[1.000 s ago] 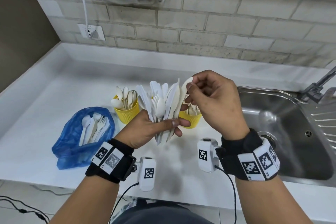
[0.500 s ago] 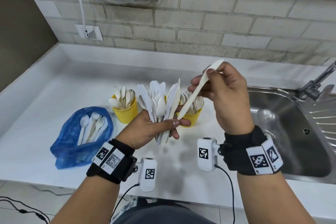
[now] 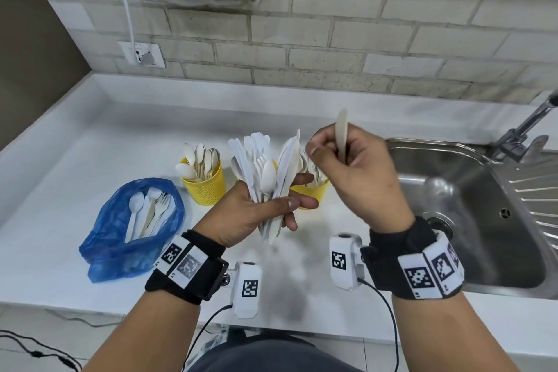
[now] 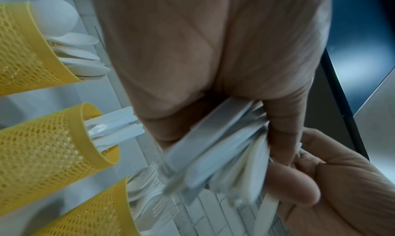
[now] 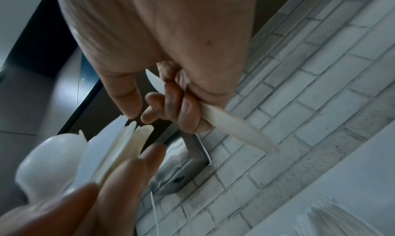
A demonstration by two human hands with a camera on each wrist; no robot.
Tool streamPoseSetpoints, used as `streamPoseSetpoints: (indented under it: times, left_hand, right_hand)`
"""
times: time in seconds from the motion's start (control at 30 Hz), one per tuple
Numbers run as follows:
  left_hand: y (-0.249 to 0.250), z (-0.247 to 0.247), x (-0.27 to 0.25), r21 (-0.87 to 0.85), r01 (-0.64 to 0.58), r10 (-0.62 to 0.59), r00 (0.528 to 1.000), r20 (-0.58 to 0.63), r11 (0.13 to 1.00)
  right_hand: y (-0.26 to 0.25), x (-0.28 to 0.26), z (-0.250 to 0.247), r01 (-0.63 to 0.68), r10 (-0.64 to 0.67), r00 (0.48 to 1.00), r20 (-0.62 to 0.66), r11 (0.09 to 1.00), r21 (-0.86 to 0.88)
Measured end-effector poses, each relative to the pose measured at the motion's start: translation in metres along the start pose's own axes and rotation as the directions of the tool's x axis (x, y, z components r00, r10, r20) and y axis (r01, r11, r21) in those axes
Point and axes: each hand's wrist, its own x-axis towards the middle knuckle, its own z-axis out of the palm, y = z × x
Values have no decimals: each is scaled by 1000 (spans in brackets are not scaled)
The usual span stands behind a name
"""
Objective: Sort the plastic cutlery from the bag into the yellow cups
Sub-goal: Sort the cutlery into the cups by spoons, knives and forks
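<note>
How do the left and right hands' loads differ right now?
The left hand grips a fanned bundle of cutlery, mixed spoons, forks and knives; the right hand holds one cream piece. The bundle sits low, over the yellow cups; the single piece stands upright, raised higher. Both are pale plastic cutlery.

right hand [image 3: 354, 172] lifted off the bundle [image 3: 265, 178], pulled-out knife [image 3: 342, 136] turned from slanted to upright

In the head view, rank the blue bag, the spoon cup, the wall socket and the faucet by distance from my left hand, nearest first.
From the left hand:
1. Spoon cup, just behind it to the left.
2. Blue bag, farther left on the counter.
3. Wall socket, back left on the wall.
4. Faucet, far right past the sink.
</note>
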Motion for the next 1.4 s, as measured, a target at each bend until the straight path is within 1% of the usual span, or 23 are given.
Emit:
streamPoseSetpoints:
  times: [0.07,0.13,0.3,0.5,0.57,0.67,0.7,0.8,0.87,0.9,0.97,1.03,1.1,1.13,1.23,1.27,1.33,1.37,1.4]
  left_hand:
    - [2,2,-1,29,-1,1,1000,-5,1000]
    - [4,3,-1,34,0,1,1000,-13,999]
    - [3,2,-2,51,5,-5,1000,2,999]
    - [4,-1,-4,61,-1,0,1000,9,998]
    - [2,-3,-3,60,3,-4,1000,9,998]
    - [0,-5,-3,14,-2,2,1000,21,1000]
    - [-1,-6,-3,1,-6,6,1000,25,1000]
    - [-3,-8,-2,-8,-16,16,1000,8,1000]
    - [-3,-8,-2,-22,-26,25,1000,-10,999]
    - [-3,-8,-2,-22,-28,27,999,-19,999]
    - [-1,-7,-1,-18,-22,21,1000,-19,1000]
    - [1,-6,-1,2,-15,15,1000,0,1000]
    - [2,-6,-1,31,-14,13,1000,19,999]
    - [2,-6,-1,40,-13,12,1000,22,999]
    - [3,-6,-1,49,-6,6,1000,10,999]
    - [4,-6,-1,56,-3,3,1000,9,998]
    - [5,-7,-2,82,0,-1,1000,12,997]
    - [6,-7,-2,98,-3,1,1000,14,995]
    - [7,-7,-2,120,-8,6,1000,12,993]
  right_hand:
    - [3,-3,5,-39,38,998,47,999,12]
    - [5,-4,6,-60,58,997,58,997,39]
    - [-2,-4,6,-54,53,997,53,998,26]
    - [5,-2,9,-65,56,992,113,995,71]
    - [4,-1,7,-46,40,996,86,997,67]
    - [7,1,6,-27,25,999,29,998,53]
    - [8,2,6,-41,41,999,12,996,78]
    - [7,4,6,-75,83,996,-26,968,240]
    - [8,4,6,-81,98,994,-43,952,296]
    - [9,4,7,-94,111,993,-35,945,314]
    - [13,2,9,-131,132,991,21,935,329]
    - [12,-4,12,-156,133,987,92,935,317]
    - [12,-7,16,-166,134,984,120,932,321]
    - [14,-7,16,-169,142,984,104,930,328]
    - [15,-1,16,-144,169,985,-30,907,397]
    - [15,2,15,-127,177,982,-70,882,454]
    - [12,6,10,-74,193,971,-142,804,590]
    - [10,8,7,-32,192,963,-186,773,633]
    - [8,9,3,18,179,955,-238,764,645]
